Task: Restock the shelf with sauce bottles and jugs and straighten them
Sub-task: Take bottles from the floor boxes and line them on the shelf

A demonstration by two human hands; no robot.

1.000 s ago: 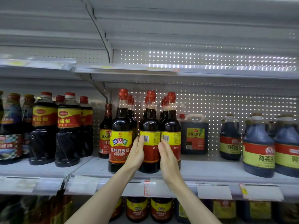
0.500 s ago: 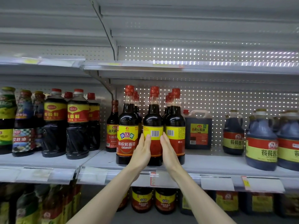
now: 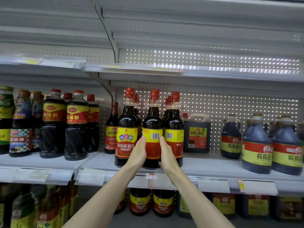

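Note:
Three dark soy sauce bottles with red caps stand in a front row on the middle shelf (image 3: 213, 167). The left bottle (image 3: 126, 125) shows its front label. The middle bottle (image 3: 152, 122) and the right bottle (image 3: 174, 124) show barcodes. My left hand (image 3: 138, 153) presses the middle bottle's left side and my right hand (image 3: 167, 155) its right side, fingers straight and pointing up. More bottles of the same kind stand behind the row, mostly hidden.
A square dark jug (image 3: 197, 134) stands farther back on the right, then several round jugs (image 3: 256, 145) with red and yellow labels. Larger bottles (image 3: 76, 125) fill the shelf to the left. The shelf above holds nothing; more bottles stand on the shelf below.
The middle bottle has turned between my hands, and its barcode has moved from the label's left towards the right. Both hands stay on its sides. My view has shifted slightly.

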